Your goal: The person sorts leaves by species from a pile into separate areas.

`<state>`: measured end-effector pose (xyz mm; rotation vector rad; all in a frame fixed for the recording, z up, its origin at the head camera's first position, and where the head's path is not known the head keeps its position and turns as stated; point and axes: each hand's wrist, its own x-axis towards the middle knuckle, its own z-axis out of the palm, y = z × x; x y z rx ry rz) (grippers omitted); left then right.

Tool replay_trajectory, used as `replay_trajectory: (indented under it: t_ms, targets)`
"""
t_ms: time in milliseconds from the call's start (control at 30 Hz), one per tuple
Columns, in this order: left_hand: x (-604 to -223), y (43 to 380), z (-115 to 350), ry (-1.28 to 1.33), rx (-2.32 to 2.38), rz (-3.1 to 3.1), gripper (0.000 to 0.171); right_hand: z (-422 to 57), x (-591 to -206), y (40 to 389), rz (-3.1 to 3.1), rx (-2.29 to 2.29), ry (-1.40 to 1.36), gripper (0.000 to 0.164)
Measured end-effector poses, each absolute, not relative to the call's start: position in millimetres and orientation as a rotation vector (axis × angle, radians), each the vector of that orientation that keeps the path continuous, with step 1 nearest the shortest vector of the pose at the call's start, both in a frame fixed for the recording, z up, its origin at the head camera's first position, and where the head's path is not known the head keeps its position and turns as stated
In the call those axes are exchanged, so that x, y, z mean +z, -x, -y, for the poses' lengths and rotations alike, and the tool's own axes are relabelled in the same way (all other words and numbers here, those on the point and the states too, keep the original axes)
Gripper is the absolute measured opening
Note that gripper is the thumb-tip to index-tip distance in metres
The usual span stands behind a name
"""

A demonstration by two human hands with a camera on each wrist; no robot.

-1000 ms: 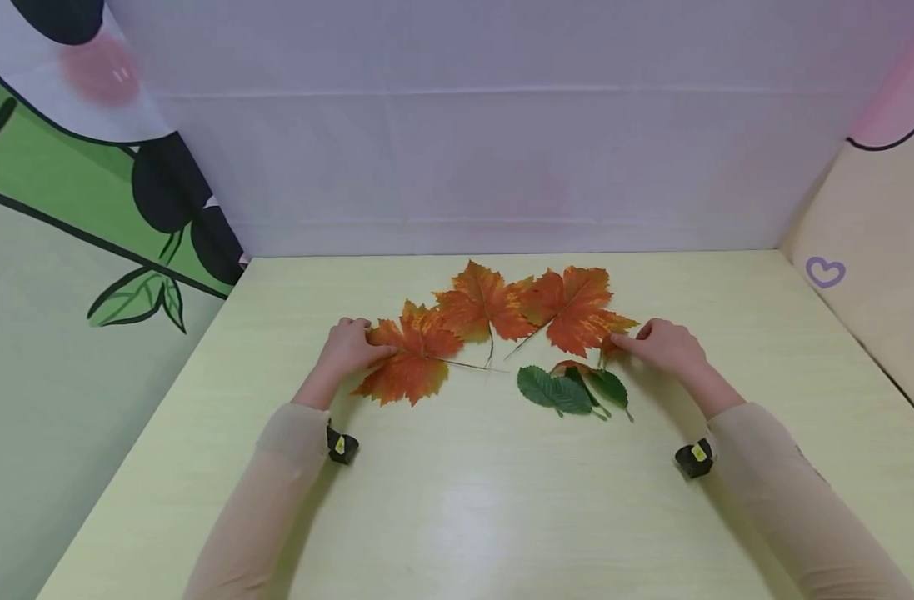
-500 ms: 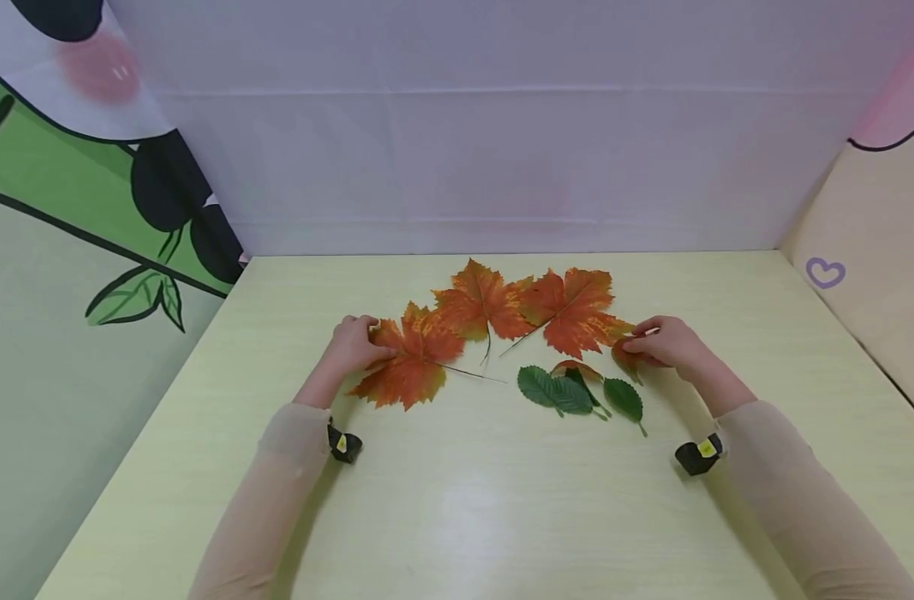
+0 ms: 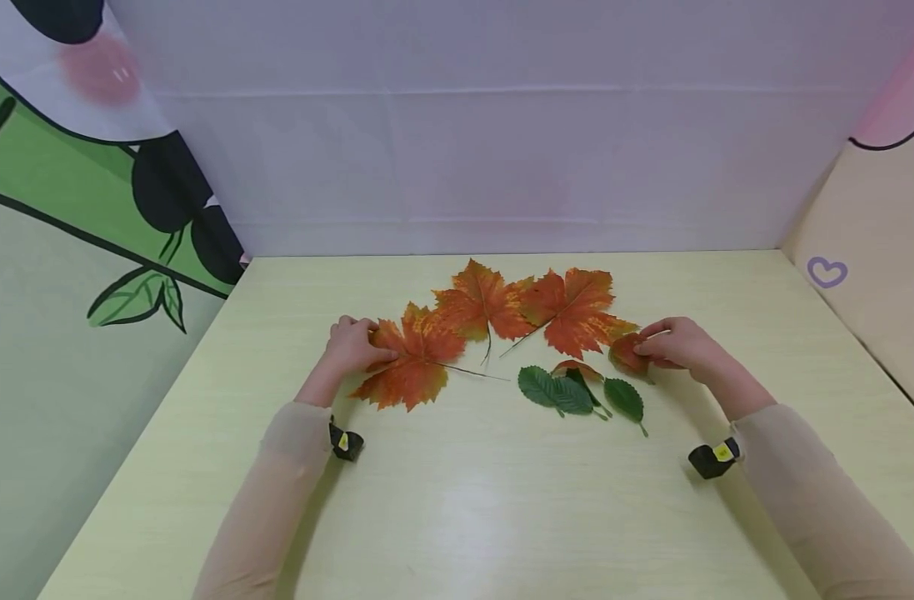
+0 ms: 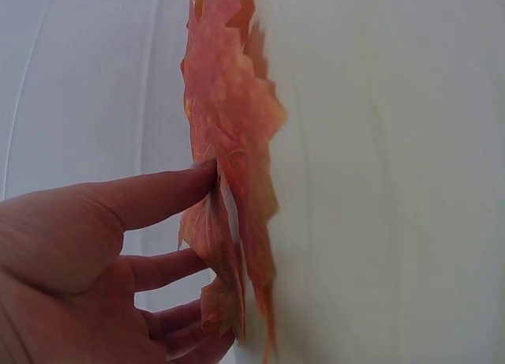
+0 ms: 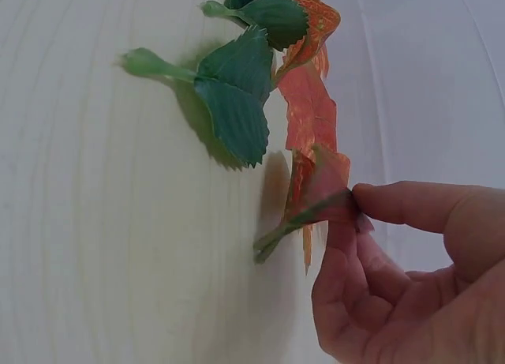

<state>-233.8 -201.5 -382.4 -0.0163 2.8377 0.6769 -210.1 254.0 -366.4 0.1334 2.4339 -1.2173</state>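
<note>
In the head view my left hand [image 3: 352,343] is at the left edge of an orange maple leaf [image 3: 415,357] lying on the table. In the left wrist view my thumb lies against that leaf [image 4: 237,119], with the fingers partly hidden behind its curled lobe. My right hand [image 3: 677,346] pinches a small reddish-orange leaf [image 3: 629,353] between thumb and fingers. In the right wrist view this small leaf [image 5: 316,186] is tilted, its greenish stem pointing towards the table. Its upper edge is close to another maple leaf [image 3: 576,308]; whether they touch I cannot tell.
A third maple leaf [image 3: 482,300] joins the other two in an arc. Several green leaves [image 3: 569,393] lie below, one single green leaf [image 3: 624,400] beside them, and a small orange leaf [image 3: 576,369] just behind. A pale cloth backdrop [image 3: 464,167] rises at the table's back edge.
My right hand has drawn the small reddish leaf out to the right, away from the green leaves, and turned it. One green leaf now lies apart. My left hand has hardly moved.
</note>
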Motion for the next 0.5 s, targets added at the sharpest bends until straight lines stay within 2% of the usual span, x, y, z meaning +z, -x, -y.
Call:
replay_trajectory:
  t_ms: [133, 500]
  targets:
    - [-383.3, 235.3, 202.7, -0.015, 0.749, -2.810, 0.062, -253.5, -366.2, 208.6, -2.427, -1.228, -0.081, 0.044]
    - [-387.2, 241.4, 207.1, -0.009, 1.108, -2.689, 0.041, -250.8, -364.1, 212.5, -2.356, -1.274, -0.074, 0.039]
